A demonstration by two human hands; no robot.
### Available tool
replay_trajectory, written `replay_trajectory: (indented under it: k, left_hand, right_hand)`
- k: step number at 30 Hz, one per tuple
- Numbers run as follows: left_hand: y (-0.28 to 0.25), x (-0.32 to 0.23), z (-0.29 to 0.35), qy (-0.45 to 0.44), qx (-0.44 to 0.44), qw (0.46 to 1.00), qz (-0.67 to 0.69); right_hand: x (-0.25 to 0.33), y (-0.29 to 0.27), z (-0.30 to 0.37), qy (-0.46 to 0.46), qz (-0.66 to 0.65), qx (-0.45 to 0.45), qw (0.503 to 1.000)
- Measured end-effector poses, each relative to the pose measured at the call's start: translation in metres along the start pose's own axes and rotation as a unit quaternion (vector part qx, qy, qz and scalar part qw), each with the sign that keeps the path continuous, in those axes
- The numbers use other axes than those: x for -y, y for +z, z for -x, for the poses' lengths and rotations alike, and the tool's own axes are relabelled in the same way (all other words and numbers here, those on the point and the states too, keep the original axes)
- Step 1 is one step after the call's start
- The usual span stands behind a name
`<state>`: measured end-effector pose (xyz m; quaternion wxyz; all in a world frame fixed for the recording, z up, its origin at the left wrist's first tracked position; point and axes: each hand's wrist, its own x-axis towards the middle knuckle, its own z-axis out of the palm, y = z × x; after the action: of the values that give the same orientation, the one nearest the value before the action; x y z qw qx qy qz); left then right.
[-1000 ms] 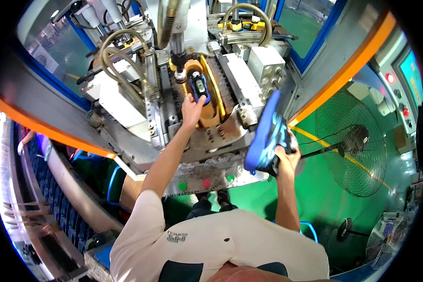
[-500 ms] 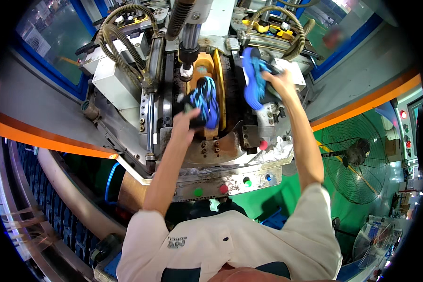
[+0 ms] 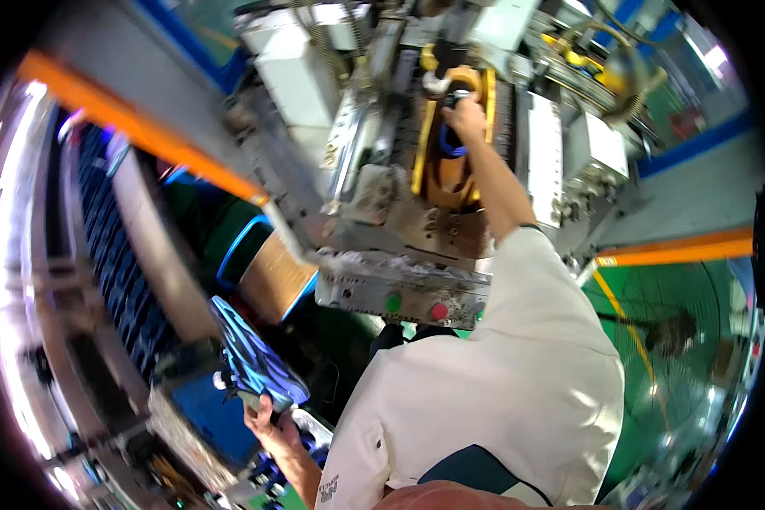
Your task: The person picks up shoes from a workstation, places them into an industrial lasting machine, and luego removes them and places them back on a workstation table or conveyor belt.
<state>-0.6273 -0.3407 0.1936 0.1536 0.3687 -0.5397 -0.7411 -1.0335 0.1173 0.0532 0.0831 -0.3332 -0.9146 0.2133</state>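
Note:
Down at the lower left, my left hand (image 3: 274, 427) grips a blue and black patterned shoe (image 3: 253, 359) by its heel end, with the sole side partly out of sight. My right hand (image 3: 467, 119) reaches into the machine's orange-yellow mould (image 3: 449, 194). Its fingers are closed round a dark part of a second blue and black shoe (image 3: 452, 143), which lies within the mould. Most of that shoe is hidden by the hand and the mould walls.
A metal ledge with coloured buttons (image 3: 393, 302) runs along the machine front. Orange-edged guards (image 3: 144, 127) flank both sides. At the left stand a conveyor with dark ridges (image 3: 115, 255) and a blue-topped box (image 3: 217, 412). A caged fan (image 3: 671, 331) is at the right.
My left hand has swung its shoe away from the mould to the lower left. My right hand has brought the other shoe from the machine's right side into the mould. The view has turned left.

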Motion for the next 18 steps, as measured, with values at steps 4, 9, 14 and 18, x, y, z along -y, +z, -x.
replay_trajectory:
  k: [4, 9, 14, 18]
  left_hand:
    - [-0.032, 0.046, 0.052, -0.023, -0.095, 0.985, 0.145]
    - [-0.017, 0.051, 0.1, -0.118, -0.137, 0.971, 0.154]
    - [-0.063, 0.07, 0.145, -0.112, -0.12, 0.962, 0.22]
    - [-0.114, 0.087, 0.175, -0.075, -0.232, 0.932, 0.267]
  right_hand:
    - [0.027, -0.033, 0.138, -0.385, -0.224, -0.179, 0.877]
    - [-0.003, 0.001, 0.335, -0.49, -0.376, 0.172, 0.768]
    - [-0.055, 0.114, 0.353, -0.569, -0.212, 0.156, 0.779]
    - [-0.026, 0.105, 0.354, -0.546, -0.288, 0.117, 0.778]
